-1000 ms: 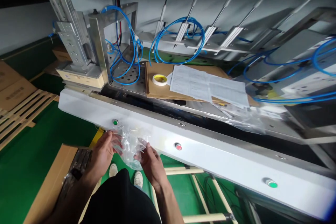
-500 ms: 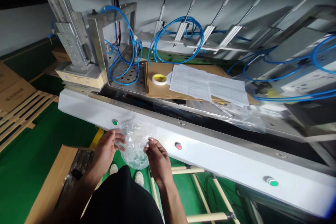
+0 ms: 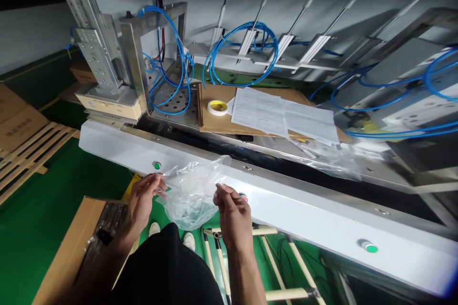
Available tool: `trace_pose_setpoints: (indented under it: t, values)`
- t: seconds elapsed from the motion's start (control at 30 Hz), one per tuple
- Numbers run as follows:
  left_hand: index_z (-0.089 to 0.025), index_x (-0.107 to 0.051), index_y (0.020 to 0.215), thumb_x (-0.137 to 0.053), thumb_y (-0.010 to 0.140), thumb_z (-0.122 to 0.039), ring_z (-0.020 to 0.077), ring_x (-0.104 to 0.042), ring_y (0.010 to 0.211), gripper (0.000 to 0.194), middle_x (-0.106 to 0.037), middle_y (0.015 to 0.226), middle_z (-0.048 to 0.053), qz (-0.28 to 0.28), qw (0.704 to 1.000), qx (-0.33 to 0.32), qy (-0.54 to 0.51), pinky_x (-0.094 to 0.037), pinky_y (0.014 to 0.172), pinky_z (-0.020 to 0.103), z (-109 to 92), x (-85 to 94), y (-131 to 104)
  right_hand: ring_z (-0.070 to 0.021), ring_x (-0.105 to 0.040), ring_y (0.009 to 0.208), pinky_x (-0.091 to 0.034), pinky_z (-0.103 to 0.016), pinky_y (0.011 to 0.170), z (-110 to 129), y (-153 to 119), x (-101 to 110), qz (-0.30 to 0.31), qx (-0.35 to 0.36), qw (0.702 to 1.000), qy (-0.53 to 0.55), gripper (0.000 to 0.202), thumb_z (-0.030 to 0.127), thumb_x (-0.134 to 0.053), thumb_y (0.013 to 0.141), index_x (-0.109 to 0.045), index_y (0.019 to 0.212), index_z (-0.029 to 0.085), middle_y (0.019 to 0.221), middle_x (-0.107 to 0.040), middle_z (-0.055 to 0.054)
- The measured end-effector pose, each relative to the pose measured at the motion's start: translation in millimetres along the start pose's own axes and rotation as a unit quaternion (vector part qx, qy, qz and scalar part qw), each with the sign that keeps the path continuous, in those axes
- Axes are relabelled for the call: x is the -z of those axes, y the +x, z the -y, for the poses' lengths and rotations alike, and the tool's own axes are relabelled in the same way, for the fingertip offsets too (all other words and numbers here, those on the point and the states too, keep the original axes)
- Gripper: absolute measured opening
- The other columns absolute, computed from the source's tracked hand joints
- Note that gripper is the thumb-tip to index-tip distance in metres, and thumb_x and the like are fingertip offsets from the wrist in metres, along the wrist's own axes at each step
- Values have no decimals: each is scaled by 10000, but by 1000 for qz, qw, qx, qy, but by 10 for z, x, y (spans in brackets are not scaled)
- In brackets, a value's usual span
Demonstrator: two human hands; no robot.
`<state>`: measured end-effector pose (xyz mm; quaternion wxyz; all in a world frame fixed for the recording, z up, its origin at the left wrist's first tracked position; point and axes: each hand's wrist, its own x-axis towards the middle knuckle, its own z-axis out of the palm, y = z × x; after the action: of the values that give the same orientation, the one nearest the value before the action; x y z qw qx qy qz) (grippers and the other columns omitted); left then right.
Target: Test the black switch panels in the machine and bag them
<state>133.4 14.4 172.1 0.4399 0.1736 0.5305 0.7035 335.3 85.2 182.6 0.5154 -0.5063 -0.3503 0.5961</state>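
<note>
Hanging at seven o'clock, the bag (image 3: 193, 195) is looking partly spread, creases remaining, right hand (image 3: 235, 214) pinching, left hand (image 3: 141, 200) unclear in grip.

Bare left hand (image 3: 142, 198) and right hand (image 3: 234, 209), bare forearms (image 3: 246, 267), plain black clothing (image 3: 168, 271), off-white shoes (image 3: 189, 241).

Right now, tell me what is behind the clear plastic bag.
Behind the bag are the white panel and green floor; its creases and glare hide finer detail there.

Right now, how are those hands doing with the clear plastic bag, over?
Right hand pinching clear plastic bag; left hand at opposite edge, grip unclear. Bag wrinkled, between both hands. Right hand partly hiding red button.
</note>
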Motion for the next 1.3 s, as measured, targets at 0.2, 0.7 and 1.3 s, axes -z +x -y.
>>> trace_pose_setpoints:
  t: [0.2, 0.7, 1.3]
  values:
    - [-159, -816, 887, -842, 811, -488, 116, -532, 579, 339, -670, 673, 23, 31, 999, -24, 9, -390, 513, 237, -152, -7, 42, -155, -540, 659, -494, -329, 652, 75, 57, 94, 38, -28, 999, 4, 423, 506, -977, 612, -791, 836, 200, 725, -664, -19]
    - [-192, -591, 713, -684, 921, -587, 126, -426, 663, 457, -484, 676, -24, 26, 984, -55, 168, -358, 617, 247, -163, -121, -89, -255, -723, 846, -536, -318, 592, -132, -179, -235, 143, 221, 915, -306, 449, 599, -594, 1014, -812, 969, 209, 1045, -796, -144]
    - [-175, -677, 719, -864, 728, -439, 117, -484, 649, 324, -548, 662, -29, 118, 972, -15, 201, -358, 615, 234, -473, 157, 148, -294, -706, 935, -585, -485, 935, 191, 151, 424, 240, 121, 953, -140, 864, 877, -759, 699, -774, 1314, 270, 1056, -768, -114]
